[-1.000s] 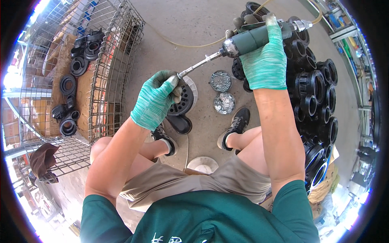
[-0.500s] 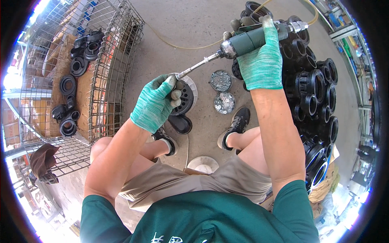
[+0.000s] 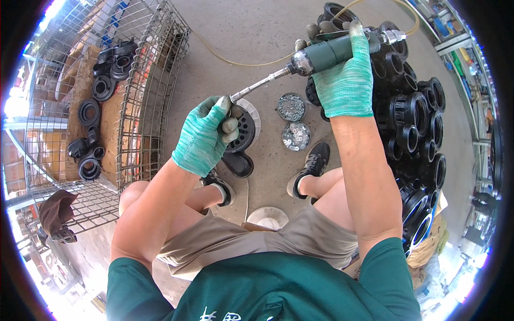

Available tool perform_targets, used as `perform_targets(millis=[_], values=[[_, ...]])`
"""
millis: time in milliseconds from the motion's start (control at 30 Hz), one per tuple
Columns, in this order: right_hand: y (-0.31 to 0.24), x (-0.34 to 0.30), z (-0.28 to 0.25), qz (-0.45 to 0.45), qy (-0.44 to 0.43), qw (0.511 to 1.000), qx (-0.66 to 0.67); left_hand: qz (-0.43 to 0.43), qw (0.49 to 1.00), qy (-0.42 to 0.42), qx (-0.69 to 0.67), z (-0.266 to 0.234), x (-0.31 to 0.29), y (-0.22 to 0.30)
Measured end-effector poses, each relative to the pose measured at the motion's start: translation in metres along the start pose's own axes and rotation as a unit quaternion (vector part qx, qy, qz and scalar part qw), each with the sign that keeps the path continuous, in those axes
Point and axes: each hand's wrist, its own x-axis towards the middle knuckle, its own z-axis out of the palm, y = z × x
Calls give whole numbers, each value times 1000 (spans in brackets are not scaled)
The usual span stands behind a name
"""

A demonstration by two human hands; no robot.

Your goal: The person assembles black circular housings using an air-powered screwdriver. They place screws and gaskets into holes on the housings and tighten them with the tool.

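Note:
My right hand (image 3: 345, 69), in a green glove with grey fingertips, is closed round a dark green air screwdriver (image 3: 326, 54). Its long metal shaft slants down to the left. At the shaft's tip, my left hand (image 3: 206, 131) pinches with gloved thumb and fingers; whether it grips the tip or a small fastener there cannot be made out. Beneath the left hand lies a black round slotted plastic part (image 3: 245, 128) with a rounded outlet, resting on a white round base (image 3: 256, 120). My left hand covers part of it.
Two round tins, one of screws (image 3: 291, 107) and one of washers (image 3: 296, 136), stand on the floor. Black plastic fittings (image 3: 412, 115) are heaped at the right. A wire cage (image 3: 147, 101) on the left holds more. A yellowish hose (image 3: 235, 62) crosses the floor.
Both hands hold nearly the same pose. The shaft's tip and my left fingertips have shifted very slightly left.

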Motion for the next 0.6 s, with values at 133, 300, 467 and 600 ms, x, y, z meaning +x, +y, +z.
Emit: perform_targets(millis=[133, 300, 467, 600], values=[[-1, -2, 2, 0, 1, 1000, -4, 35, 997, 7, 67, 3, -2, 0], [0, -1, 1, -8, -20, 1000, 5, 39, 965, 21, 260, 0, 0, 14], [16, -10, -5, -2, -86, 995, -54, 128, 886, 44, 444, -18, 14, 2], [34, -17, -11, 33, -120, 988, -86, 67, 883, 5, 465, -50, 27, -25]])
